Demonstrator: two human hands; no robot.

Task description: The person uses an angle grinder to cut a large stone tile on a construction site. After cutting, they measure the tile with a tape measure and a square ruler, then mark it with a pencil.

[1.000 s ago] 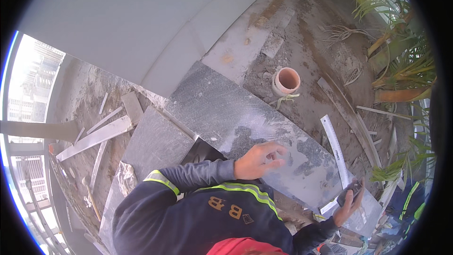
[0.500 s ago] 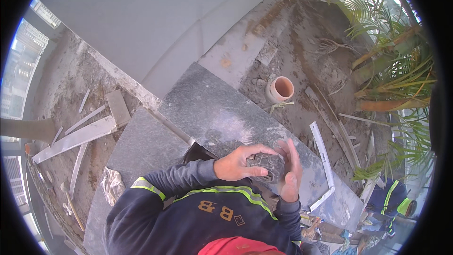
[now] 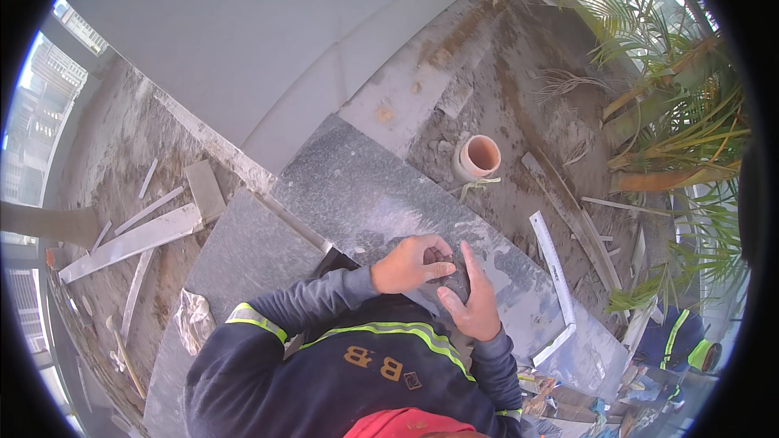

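A dark grey, rounded piece (image 3: pixel 458 281), disc-like with a grooved face, sits between my hands in front of my chest, above the stone slab. My left hand (image 3: pixel 410 264) is closed, its fingers curled and the thumb pressed at the piece's left side. Around its right side cups my right hand (image 3: pixel 476 298), fingers straight and upward, thumb below the piece. Both hands carry pale dust. Much of the piece is hidden by the fingers. The dark grey slab (image 3: pixel 349 170) beneath has whitish dusty smears.
A steel square (image 3: pixel 554 268) lies along the slab's right edge. Beyond stands an orange pipe stub (image 3: pixel 480 157) in dirt, near a palm (image 3: pixel 690 113). A crumpled cloth (image 3: pixel 193 320) and stone strips (image 3: pixel 134 242) lie left. Another person (image 3: pixel 673 337) is at the lower right.
My right hand has come in from beside the piece to cup it, its thumb now below. My left fingers have curled more, and the grooved face is more covered.
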